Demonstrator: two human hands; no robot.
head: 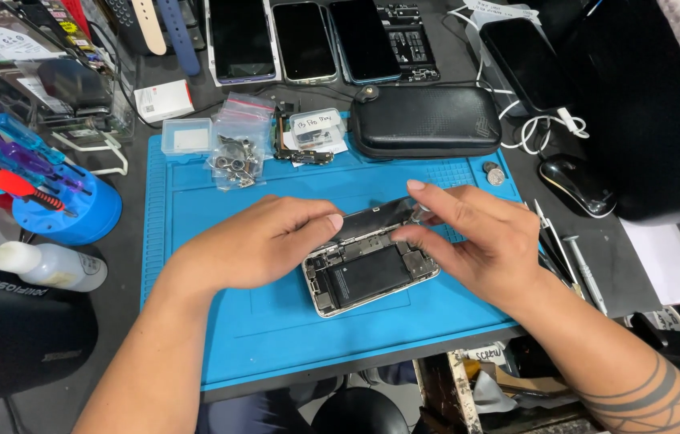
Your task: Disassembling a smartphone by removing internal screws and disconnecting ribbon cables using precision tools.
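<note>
An opened smartphone (368, 277) lies on a blue work mat (276, 321), its battery and boards exposed. Its dark screen panel (376, 219) is tilted up along the far edge. My left hand (264, 241) pinches the panel's left end with thumb and fingers. On the other side, my right hand (477, 237) grips the panel's right end, fingers curled above the phone's body. Both hands hover just above the mat's middle.
Behind the mat sit a black zip case (428, 120), small plastic boxes (187, 135), a bag of screws (237, 157) and several phones (304, 40). A blue screwdriver stand (63, 205) and squeeze bottle (43, 265) are left; a mouse (577, 185) and tweezers (553, 241) right.
</note>
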